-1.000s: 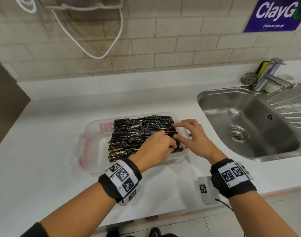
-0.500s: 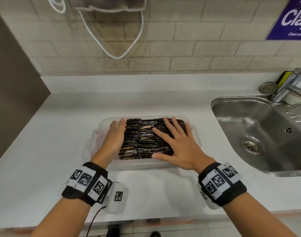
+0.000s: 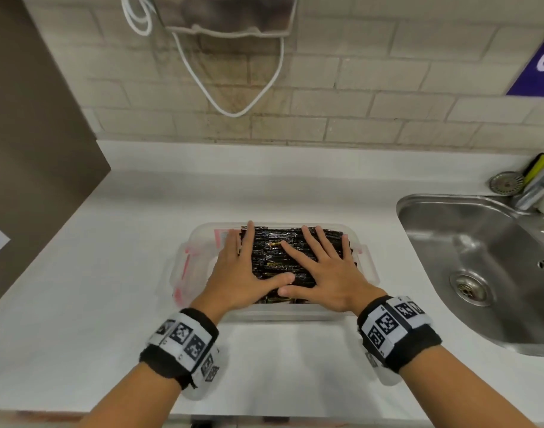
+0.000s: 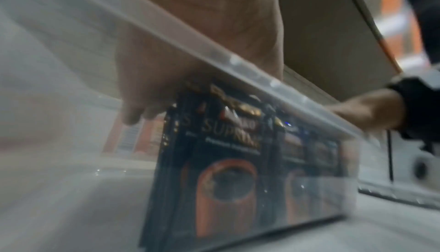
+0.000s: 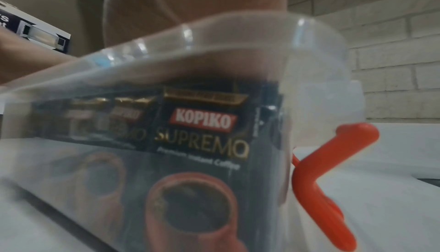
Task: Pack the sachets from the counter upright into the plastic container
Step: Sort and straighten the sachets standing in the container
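The clear plastic container (image 3: 202, 239) sits on the white table (image 3: 110, 273), to the left of the steel sink (image 3: 480, 257). It is packed with black Kopiko Supremo coffee sachets (image 3: 270, 251) standing upright in tight rows; through the near wall, the right wrist view shows their printed fronts, each with a red cup. Both hands lie flat on the tops of the sachets, palms down and fingers straight. The left hand (image 3: 236, 273) covers the left part of the block, its fingertips reaching the far wall and its thumb stretched to the right. The right hand (image 3: 323, 267) covers the right part with its fingers spread wide, its thumb lying just below the left thumb, nearly touching it. An orange-red latch (image 5: 333, 171) hangs open at the container's right end. Each wrist wears a black band with printed square markers. A white cable (image 3: 233, 88) loops down the brick wall behind.
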The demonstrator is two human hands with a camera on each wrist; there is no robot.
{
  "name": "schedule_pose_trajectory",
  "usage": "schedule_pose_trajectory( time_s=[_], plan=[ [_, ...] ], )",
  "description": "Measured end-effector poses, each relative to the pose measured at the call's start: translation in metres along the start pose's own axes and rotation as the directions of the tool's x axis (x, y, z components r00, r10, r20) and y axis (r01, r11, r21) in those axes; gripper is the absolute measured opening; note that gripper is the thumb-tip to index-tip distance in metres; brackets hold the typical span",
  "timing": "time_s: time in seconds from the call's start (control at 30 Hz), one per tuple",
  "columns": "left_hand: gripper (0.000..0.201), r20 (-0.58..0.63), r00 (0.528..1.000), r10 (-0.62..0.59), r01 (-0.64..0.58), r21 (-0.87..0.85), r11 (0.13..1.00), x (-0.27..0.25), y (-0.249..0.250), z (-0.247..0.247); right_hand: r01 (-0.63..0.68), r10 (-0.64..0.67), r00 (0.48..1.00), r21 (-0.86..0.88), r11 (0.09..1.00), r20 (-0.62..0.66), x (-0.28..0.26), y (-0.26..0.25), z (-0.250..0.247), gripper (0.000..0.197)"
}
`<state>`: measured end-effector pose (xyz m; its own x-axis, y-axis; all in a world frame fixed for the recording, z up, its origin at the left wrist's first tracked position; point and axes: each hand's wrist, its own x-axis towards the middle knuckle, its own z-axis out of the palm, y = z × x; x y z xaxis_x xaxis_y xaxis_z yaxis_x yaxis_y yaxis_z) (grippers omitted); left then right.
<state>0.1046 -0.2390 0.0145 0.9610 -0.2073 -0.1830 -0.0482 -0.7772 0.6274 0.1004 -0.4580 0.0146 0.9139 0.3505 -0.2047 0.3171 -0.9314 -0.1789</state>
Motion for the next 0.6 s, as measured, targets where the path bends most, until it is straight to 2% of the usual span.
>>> schedule_pose_trajectory(
  time_s=[0.07, 0.13, 0.3, 0.6],
  plan=[
    [0.123, -0.079, 0.996, 0.043, -0.022, 0.251, 0.968, 0.005, -0.003, 0.009, -0.006, 0.006, 1.000, -0.008, 1.000, -0.018, 0.003, 0.001, 0.002, 0.098],
    [0.122, -0.101, 0.991, 0.087, -0.045, 0.361, 0.931, 0.012, -0.005, 0.011, -0.010, 0.010, 1.000, -0.011, 1.000, -0.029, 0.005, 0.003, 0.003, 0.097],
    [0.121, 0.016, 0.992, 0.122, -0.117, 0.426, 0.897, 0.032, -0.007, 0.009, -0.028, 0.028, 0.999, -0.020, 0.999, -0.028, 0.012, 0.004, 0.005, 0.097],
    [0.113, 0.043, 0.988, 0.151, -0.154, 0.468, 0.870, 0.054, -0.003, 0.009, -0.110, 0.107, 0.993, -0.065, 0.992, -0.052, 0.028, 0.006, 0.011, 0.095]
  ],
)
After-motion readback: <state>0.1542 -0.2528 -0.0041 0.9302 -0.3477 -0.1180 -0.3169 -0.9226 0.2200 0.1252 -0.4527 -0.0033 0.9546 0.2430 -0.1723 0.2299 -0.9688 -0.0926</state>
